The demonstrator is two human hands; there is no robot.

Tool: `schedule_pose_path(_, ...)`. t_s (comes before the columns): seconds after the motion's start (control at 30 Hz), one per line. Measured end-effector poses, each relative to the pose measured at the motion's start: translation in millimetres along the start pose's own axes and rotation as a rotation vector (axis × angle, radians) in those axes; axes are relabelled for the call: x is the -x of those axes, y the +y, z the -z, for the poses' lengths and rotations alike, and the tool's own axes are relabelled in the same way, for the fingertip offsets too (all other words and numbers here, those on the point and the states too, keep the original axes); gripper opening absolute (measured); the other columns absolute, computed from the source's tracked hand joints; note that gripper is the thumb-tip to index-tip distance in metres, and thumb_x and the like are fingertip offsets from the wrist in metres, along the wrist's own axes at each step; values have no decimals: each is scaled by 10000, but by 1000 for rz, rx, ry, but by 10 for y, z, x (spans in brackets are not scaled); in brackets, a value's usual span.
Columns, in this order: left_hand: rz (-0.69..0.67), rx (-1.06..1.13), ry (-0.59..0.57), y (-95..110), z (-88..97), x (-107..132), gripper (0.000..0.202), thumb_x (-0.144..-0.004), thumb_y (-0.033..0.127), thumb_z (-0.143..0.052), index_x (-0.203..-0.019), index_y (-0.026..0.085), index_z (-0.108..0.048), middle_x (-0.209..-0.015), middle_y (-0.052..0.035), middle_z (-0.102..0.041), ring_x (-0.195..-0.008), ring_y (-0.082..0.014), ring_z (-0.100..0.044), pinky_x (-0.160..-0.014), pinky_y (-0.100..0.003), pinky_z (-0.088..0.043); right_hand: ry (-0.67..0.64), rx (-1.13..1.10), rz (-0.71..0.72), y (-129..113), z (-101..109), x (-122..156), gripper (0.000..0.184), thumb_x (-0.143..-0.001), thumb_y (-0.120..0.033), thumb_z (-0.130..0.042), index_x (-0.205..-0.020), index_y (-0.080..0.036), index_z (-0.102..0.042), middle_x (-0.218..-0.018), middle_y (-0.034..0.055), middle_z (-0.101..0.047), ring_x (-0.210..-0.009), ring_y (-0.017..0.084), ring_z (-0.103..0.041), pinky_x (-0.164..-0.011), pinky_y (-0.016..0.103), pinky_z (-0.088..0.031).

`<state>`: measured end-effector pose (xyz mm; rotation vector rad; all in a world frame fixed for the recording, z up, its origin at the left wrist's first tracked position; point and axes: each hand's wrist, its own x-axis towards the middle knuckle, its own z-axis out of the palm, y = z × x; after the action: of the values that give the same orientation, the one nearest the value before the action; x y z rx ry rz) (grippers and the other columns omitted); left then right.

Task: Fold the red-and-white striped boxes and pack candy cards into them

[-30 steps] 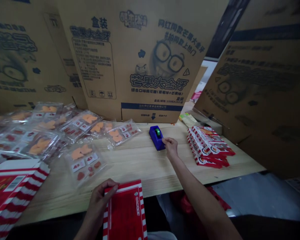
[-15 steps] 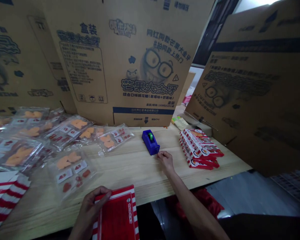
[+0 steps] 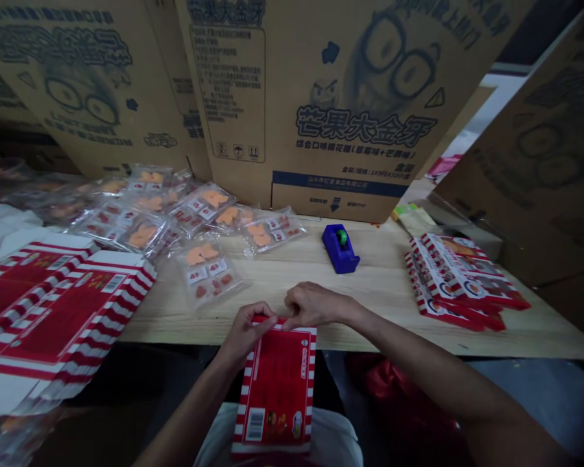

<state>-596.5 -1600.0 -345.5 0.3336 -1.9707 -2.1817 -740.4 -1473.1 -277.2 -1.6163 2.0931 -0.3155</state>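
A flat red carton (image 3: 282, 389) with red-and-white striped edges stands upright in front of my body, its barcode at the lower end. My left hand (image 3: 253, 327) grips its top edge, with the thumb over the printed face. Against the same top edge, to the right, my right hand (image 3: 311, 305) is closed with thumb and finger pinched; whatever is between them is too small to make out. Beyond my hands, a blue tape dispenser (image 3: 339, 250) with a green roll sits on the table.
Clear packets of orange and red candy (image 3: 209, 269) lie at the left of the wooden table (image 3: 370, 311). Striped cartons (image 3: 73, 305) are piled at near left. Filled red boxes (image 3: 460, 279) are stacked at right. Large cardboard boxes (image 3: 292, 78) stand along the back.
My right hand has left the tape dispenser and come back to the carton's top edge. The left hand and carton now sit centrally, and the view has shifted left and down.
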Motion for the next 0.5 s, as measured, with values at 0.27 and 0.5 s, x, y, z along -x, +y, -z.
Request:
schedule_pose_path(0.27,-71,-8,-119,102,-51,116,243,-788,375,-652,-684,159,-614,-728,-14,-563,-701,-155,-497,-679,-247,-379,-446,-1041,-114,378,-358,-30,451,-535,-531,-790,-619,-149,-568,-516,-66,-509,-449,70,-429,-449,186,-314)
schedule_pose_path(0.5,-95,-37,-115,127,48,139,253,-813,370,-636,-678,159,-603,-756,-26,-560,-726,-161,-506,-708,-254,-386,-329,-1129,-151,388,-264,-2,391,-566,-501,-759,-622,-133,-640,-492,-49,-528,-438,65,-386,-453,197,-297)
